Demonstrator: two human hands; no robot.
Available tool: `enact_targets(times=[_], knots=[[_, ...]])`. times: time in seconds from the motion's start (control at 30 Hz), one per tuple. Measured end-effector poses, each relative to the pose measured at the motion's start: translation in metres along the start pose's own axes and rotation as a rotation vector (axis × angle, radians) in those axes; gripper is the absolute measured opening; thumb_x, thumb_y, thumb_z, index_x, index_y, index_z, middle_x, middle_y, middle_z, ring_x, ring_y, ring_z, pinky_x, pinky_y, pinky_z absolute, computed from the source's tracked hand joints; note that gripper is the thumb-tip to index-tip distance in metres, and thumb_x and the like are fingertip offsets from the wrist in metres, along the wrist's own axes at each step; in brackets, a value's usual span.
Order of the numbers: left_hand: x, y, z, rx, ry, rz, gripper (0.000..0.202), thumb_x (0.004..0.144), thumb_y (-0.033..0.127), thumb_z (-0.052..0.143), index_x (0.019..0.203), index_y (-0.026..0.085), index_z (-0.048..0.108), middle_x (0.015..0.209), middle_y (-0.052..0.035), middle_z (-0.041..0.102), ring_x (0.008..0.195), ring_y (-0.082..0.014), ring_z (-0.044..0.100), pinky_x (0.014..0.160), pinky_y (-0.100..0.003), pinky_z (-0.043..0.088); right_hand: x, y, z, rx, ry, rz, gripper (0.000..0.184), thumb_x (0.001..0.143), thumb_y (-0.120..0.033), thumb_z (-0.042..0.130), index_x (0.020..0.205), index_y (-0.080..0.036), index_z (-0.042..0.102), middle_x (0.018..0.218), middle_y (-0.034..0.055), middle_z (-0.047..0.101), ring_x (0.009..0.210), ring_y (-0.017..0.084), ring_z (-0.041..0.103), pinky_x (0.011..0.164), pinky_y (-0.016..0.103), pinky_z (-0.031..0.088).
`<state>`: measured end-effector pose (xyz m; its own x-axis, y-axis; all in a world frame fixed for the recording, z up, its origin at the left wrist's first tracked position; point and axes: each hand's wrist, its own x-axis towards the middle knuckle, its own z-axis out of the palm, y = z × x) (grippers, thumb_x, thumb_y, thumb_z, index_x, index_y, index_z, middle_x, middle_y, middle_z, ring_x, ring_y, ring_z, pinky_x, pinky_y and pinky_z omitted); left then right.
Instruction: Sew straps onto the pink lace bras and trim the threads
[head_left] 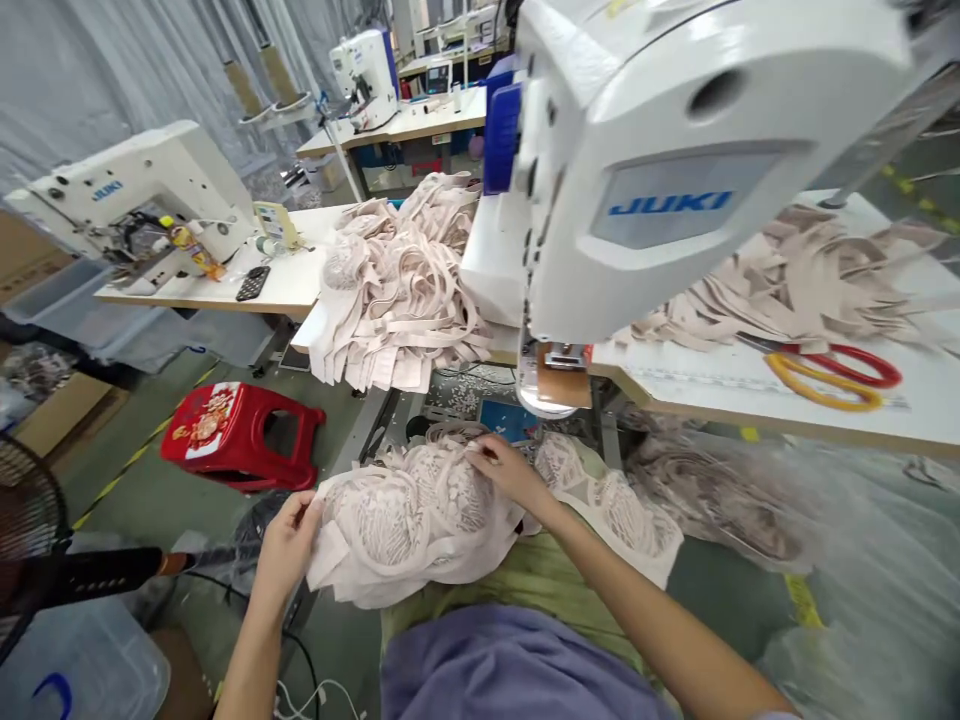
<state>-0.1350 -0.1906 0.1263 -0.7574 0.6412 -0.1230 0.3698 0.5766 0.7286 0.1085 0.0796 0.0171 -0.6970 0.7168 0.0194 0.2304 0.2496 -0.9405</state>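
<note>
A beige lace bra (386, 520) lies spread across my lap, cups facing up, with more beige pieces bunched behind and under it. My left hand (289, 540) pinches its left side edge between thumb and fingers. At the top of the right-hand cup, my right hand (511, 470) has thumb and fingers closed on the bra's edge. A second lace bra (619, 505) rests on my right, partly behind my right forearm. Just above my hands stands the white sewing machine (675, 170), its presser foot (564, 357) over the front of the table.
Beige bras and straps (405, 290) pile on the table left of the machine. Cut strips (795, 280) and red-and-yellow scissors (832, 375) lie to the right. A red stool (244, 435) and a fan (30, 540) stand at left. Another sewing machine (150, 200) sits back left.
</note>
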Motion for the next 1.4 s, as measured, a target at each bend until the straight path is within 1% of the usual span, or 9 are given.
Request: enact_targets(times=[0.23, 0.37, 0.43, 0.53, 0.67, 0.77, 0.93, 1.1, 1.4], knots=[[-0.003, -0.025, -0.033, -0.059, 0.160, -0.137, 0.041, 0.085, 0.065, 0.044, 0.089, 0.024, 0.049, 0.069, 0.0028, 0.058, 0.044, -0.0122, 0.041, 0.045, -0.026, 0.035, -0.029, -0.018, -0.025, 0.162, -0.012, 0.052, 0.034, 0.083, -0.055, 0.065, 0.089, -0.021, 0.067, 0.089, 0.0048, 0.069, 0.086, 0.023, 0.063, 0.080, 0.034, 0.050], [0.006, -0.041, -0.036, 0.124, 0.263, -0.150, 0.044, 0.067, 0.060, 0.061, 0.089, 0.022, 0.054, 0.080, -0.0064, 0.062, 0.074, -0.0273, 0.059, 0.067, -0.038, 0.047, -0.042, -0.026, -0.029, 0.263, -0.056, 0.095, 0.042, 0.085, -0.057, 0.063, 0.105, -0.021, 0.073, 0.107, 0.0077, 0.074, 0.102, 0.028, 0.067, 0.091, 0.039, 0.052], [0.009, -0.039, -0.023, 0.227, 0.277, -0.061, 0.046, 0.069, 0.058, 0.060, 0.097, 0.021, 0.058, 0.095, -0.0121, 0.064, 0.096, -0.0343, 0.059, 0.081, -0.044, 0.047, -0.047, -0.028, -0.029, 0.298, -0.067, 0.112, 0.044, 0.085, -0.057, 0.064, 0.107, -0.021, 0.074, 0.109, 0.0075, 0.075, 0.102, 0.028, 0.068, 0.092, 0.041, 0.053], [0.009, -0.021, 0.012, 0.273, 0.080, 0.114, 0.042, 0.083, 0.058, 0.048, 0.100, 0.022, 0.064, 0.109, -0.0125, 0.068, 0.101, -0.0315, 0.062, 0.084, -0.040, 0.050, -0.053, -0.033, -0.029, 0.321, -0.057, 0.117, 0.045, 0.085, -0.057, 0.066, 0.111, -0.022, 0.074, 0.112, 0.0068, 0.075, 0.103, 0.028, 0.069, 0.093, 0.041, 0.053], [0.011, 0.015, 0.058, 0.428, -0.124, 0.281, 0.050, 0.086, 0.062, 0.047, 0.100, 0.021, 0.070, 0.105, -0.0133, 0.073, 0.105, -0.0358, 0.063, 0.095, -0.047, 0.046, -0.060, -0.044, -0.033, 0.338, -0.052, 0.050, 0.044, 0.088, -0.055, 0.065, 0.116, -0.021, 0.072, 0.115, 0.0071, 0.073, 0.107, 0.028, 0.067, 0.097, 0.040, 0.051], [0.016, 0.031, 0.072, 0.551, -0.245, 0.240, 0.048, 0.086, 0.062, 0.046, 0.097, 0.023, 0.071, 0.095, -0.0119, 0.074, 0.096, -0.0380, 0.065, 0.084, -0.047, 0.047, -0.066, -0.055, -0.037, 0.260, -0.060, 0.017, 0.045, 0.093, -0.054, 0.059, 0.122, -0.021, 0.070, 0.115, 0.0071, 0.073, 0.106, 0.028, 0.067, 0.095, 0.039, 0.052], [0.020, 0.029, 0.057, 0.029, -0.327, 0.022, 0.036, 0.083, 0.060, 0.059, 0.083, 0.024, 0.058, 0.074, -0.0012, 0.066, 0.070, -0.0237, 0.062, 0.069, -0.035, 0.047, -0.077, -0.064, -0.041, 0.197, -0.097, -0.010, 0.049, 0.096, -0.056, 0.053, 0.128, -0.021, 0.067, 0.121, 0.0074, 0.072, 0.110, 0.029, 0.067, 0.096, 0.039, 0.052], [0.004, 0.031, 0.040, -0.555, -0.417, -0.311, 0.057, 0.068, 0.048, 0.082, 0.110, 0.021, 0.056, 0.081, -0.0031, 0.074, 0.074, -0.0228, 0.069, 0.072, -0.035, 0.053, -0.085, -0.064, -0.041, 0.165, -0.120, -0.019, 0.052, 0.096, -0.057, 0.051, 0.128, -0.019, 0.068, 0.120, 0.0105, 0.073, 0.111, 0.030, 0.067, 0.097, 0.040, 0.052], [-0.027, 0.031, 0.035, -0.583, -0.302, -0.037, 0.066, 0.084, 0.040, 0.070, 0.144, 0.024, 0.048, 0.146, -0.0150, 0.058, 0.135, -0.0289, 0.054, 0.110, -0.043, 0.045, -0.090, -0.053, -0.032, 0.158, -0.105, 0.030, 0.056, 0.097, -0.062, 0.043, 0.117, -0.019, 0.073, 0.108, 0.0112, 0.075, 0.095, 0.029, 0.070, 0.084, 0.038, 0.057]])
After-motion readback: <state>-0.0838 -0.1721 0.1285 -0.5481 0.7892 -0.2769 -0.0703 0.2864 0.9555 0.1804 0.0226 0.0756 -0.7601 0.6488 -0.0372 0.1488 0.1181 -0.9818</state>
